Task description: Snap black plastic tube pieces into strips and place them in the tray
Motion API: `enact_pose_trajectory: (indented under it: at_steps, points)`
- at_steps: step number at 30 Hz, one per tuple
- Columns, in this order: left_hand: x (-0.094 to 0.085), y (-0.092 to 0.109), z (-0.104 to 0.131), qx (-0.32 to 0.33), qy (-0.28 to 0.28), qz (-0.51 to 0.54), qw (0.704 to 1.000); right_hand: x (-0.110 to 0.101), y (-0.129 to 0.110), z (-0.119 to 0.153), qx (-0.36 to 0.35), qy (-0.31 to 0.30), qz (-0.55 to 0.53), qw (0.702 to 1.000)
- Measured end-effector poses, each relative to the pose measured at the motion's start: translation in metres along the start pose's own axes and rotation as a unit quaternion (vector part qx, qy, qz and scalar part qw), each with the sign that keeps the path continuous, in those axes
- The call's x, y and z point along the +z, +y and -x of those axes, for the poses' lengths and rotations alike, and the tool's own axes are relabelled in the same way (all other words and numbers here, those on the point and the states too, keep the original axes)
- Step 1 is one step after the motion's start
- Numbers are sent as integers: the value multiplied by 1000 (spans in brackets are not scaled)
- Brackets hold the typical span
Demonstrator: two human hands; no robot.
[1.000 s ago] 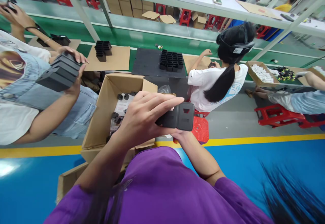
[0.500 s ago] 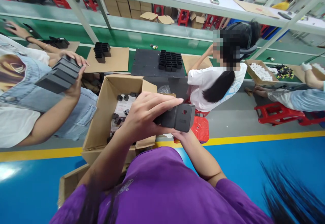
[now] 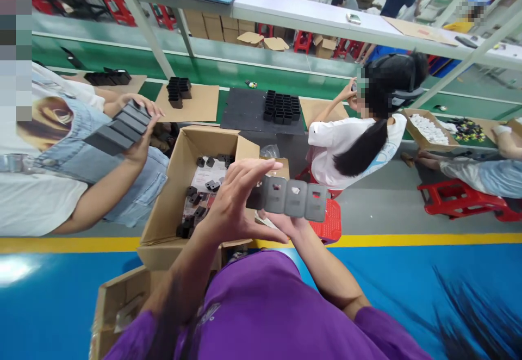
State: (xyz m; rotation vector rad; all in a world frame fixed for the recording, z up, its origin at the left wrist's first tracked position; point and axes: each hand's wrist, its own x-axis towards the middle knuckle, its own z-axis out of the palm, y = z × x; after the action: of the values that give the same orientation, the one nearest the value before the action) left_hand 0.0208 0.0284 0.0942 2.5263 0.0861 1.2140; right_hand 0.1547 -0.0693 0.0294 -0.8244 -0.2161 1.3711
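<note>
A row of several black plastic cases (image 3: 296,199) lies side by side in front of my purple shirt, with small cutouts facing up. My right hand (image 3: 294,226) supports the row from below, its fingers mostly hidden under the cases. At the row's left end is my left hand (image 3: 236,199), thumb and fingers spread wide around that end; the fingertips stand apart from the cases' faces. Just left of my hands, an open cardboard box (image 3: 163,199) holds scattered small black parts (image 3: 199,211) on printed paper.
At left, a person's hand (image 3: 141,145) holds several black cases. Black cases (image 3: 281,107) stand on a dark mat (image 3: 240,111) on the bench. A seated person in white (image 3: 338,142) is ahead right, near a red stool (image 3: 332,221). Another box (image 3: 100,316) is at lower left.
The cases have turned so that more of their faces show in a row. My left hand has opened from its hold on them. The whole view has shifted slightly.
</note>
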Motion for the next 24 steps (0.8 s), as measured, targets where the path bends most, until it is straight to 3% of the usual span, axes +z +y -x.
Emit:
enact_pose_trajectory:
  at_steps: [2,5,9,13,16,20,24]
  points:
    - [-2,-6,16,-39,7,16,999,-2,8,-4,47,-35,-26,998]
    - [-9,-16,48,-110,-13,39,993,-9,31,-19,87,-32,-19,996]
    - [-20,-38,112,-262,-43,50,963,-21,73,-47,85,-38,41,995]
    - [-23,-72,205,-461,-102,91,877,-40,111,-71,49,-26,206,977]
    - [-17,-86,274,-601,-167,85,777,-56,133,-85,28,-18,293,955]
    - [0,-84,328,-643,-225,91,727,-74,147,-107,12,-2,370,929]
    - [25,-88,337,-649,-283,102,699,-89,137,-147,-19,35,446,894]
